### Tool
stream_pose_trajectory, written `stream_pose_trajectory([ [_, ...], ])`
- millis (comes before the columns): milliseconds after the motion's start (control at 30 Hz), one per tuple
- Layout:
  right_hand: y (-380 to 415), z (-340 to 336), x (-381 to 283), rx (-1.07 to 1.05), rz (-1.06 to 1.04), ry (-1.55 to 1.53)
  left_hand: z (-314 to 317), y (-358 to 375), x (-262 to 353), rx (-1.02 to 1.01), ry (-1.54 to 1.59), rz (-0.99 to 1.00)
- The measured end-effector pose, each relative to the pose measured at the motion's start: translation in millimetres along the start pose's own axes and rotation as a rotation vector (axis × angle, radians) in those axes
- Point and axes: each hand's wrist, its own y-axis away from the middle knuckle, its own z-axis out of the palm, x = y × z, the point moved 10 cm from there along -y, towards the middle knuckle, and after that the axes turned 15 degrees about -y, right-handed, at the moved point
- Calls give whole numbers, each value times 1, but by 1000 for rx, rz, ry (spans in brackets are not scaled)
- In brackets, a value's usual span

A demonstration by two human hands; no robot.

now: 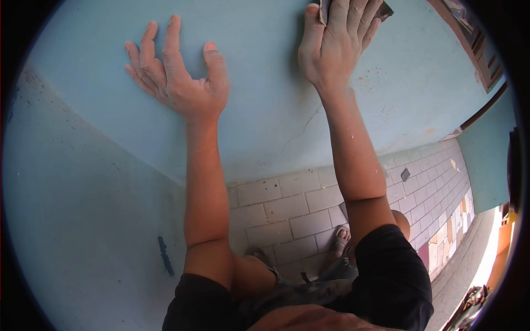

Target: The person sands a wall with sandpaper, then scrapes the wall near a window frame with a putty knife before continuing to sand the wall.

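Note:
Dust covers both hands. My left hand (179, 77) is raised at the upper left with its fingers spread and curved, in front of the light blue wall (259, 99), and nothing is in it. At the top, right of centre, my right hand (337, 44) lies over a dark-backed sheet (385, 11), which looks like sandpaper, pressing it flat on the wall. The sheet's edges show beside the thumb and past the fingers; the rest is hidden under the hand. A thin crack runs down the wall between my forearms.
Below the wall is a floor of pale tiles (287, 207) with a small dark piece (406, 175) on it. A side wall (83, 193) with a dark blue mark stands at the left. A wooden frame (488, 69) is at the upper right. My sandalled feet show below.

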Motion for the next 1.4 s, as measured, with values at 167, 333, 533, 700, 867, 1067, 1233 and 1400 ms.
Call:
stream_pose_trajectory([
  [167,258,59,16,-421,176,6,-6,2,0,96,-27,-59],
  [333,278,60,17,-584,206,-15,1,4,5,-3,-120,-17],
  [533,-10,-10,14,27,48,-123,0,0,2,49,-43,-67],
  [700,208,29,36,-142,39,48,0,1,3,100,-20,-85],
  [867,282,38,46,-333,180,-30,1,5,5,55,-19,-31],
  [1067,13,-14,39,-10,103,-78,1,6,6,57,-15,-31],
  [1233,243,21,55,-225,186,7,1,3,6,78,-17,-81],
  [1400,318,21,55,-403,292,-58,2,5,7,117,-12,-68],
])
